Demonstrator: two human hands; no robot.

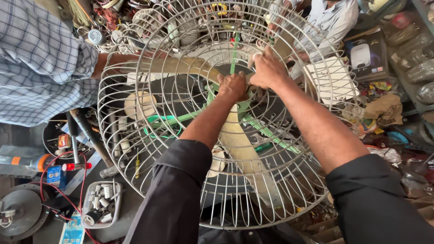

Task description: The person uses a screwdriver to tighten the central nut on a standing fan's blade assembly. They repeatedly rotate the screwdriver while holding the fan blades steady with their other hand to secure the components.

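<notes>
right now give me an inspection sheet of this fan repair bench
surface: dark workbench, mostly covered
job's things: round wire fan guard, beige fan blades inside, green struts
clutter: small tray of metal parts, hammer, screwdriver
grippers: left hand and right hand both at the fan hub, grip unclear
cables: red wire looping at left
surroundings: person in checked shirt holding the guard; shelves of parts behind

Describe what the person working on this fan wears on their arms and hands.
Both arms wear loose black cloth sleeves, pushed up near the elbows, leaving the forearms bare. The left hand and right hand are bare: no gloves, and no rings or watch that I can see.
</notes>
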